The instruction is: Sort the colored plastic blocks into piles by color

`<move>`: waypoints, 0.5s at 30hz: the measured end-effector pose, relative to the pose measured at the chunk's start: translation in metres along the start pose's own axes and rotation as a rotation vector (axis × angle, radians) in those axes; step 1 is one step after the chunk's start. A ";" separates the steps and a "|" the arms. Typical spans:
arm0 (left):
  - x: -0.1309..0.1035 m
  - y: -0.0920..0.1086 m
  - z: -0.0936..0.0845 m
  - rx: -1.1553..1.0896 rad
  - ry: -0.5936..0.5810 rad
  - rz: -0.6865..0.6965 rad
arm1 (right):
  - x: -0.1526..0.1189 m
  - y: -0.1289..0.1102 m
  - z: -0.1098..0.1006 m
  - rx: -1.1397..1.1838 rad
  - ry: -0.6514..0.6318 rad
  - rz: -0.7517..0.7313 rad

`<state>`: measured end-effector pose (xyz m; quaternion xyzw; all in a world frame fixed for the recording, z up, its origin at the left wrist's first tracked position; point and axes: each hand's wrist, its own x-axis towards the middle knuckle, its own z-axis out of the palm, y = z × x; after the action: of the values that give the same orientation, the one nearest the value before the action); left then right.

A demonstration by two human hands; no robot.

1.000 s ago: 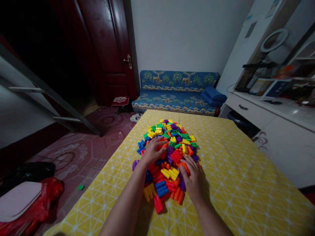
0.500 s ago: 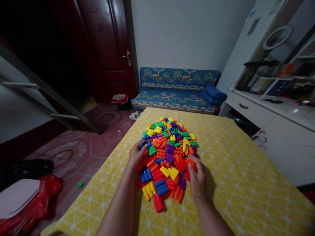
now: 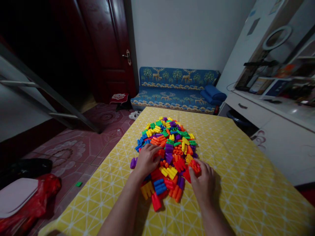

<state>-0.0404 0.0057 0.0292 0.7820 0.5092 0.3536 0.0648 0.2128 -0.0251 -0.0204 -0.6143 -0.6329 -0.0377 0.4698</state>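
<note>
Left hand (image 3: 146, 160) over a block pile (image 3: 169, 147), grip impossible to tell, right hand (image 3: 204, 180) pinching an orange-red block (image 3: 196, 166), yellow-covered desk (image 3: 246, 164), pale panel (image 3: 18, 196) atop red plastic bag (image 3: 50, 188)

Your plastic building blocks (image 3: 169, 150) looked smooth and glossy — your tablecloth (image 3: 236, 154), matt fabric — the panelled door (image 3: 108, 42), polished wood.

A home, shown by the blue sofa (image 3: 169, 92) (deer-patterned) and panelled door (image 3: 108, 42)
</note>
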 end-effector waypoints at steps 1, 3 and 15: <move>0.000 0.003 0.000 0.024 -0.021 -0.001 | -0.001 0.002 0.000 -0.025 -0.029 0.019; 0.000 0.007 0.000 0.057 -0.050 -0.028 | -0.002 0.004 0.002 -0.018 -0.075 0.054; 0.001 0.023 0.003 -0.298 0.095 -0.143 | -0.012 -0.018 0.001 0.613 -0.065 0.308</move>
<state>-0.0209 -0.0032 0.0380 0.7079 0.5080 0.4562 0.1809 0.1954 -0.0377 -0.0187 -0.5339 -0.5293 0.2451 0.6121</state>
